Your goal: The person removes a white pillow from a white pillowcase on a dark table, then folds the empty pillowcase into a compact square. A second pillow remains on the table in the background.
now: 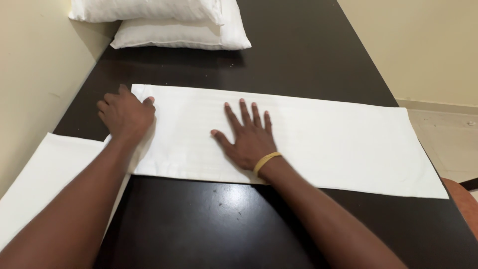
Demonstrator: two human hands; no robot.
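A white folded cloth [338, 139], long and flat like a pillowcase, lies across the dark table [209, 224]. My right hand [246, 137] rests flat on its middle, fingers spread, a yellow band on the wrist. My left hand [124, 114] sits at the cloth's left end, fingers curled on the edge; whether it pinches the fabric is unclear.
Two white pillows [174, 22] are stacked at the table's far end. Another white folded cloth [45, 174] lies at the left, under my left forearm. A cream wall runs along the left side. At the right edge shows an orange-brown seat [463, 199].
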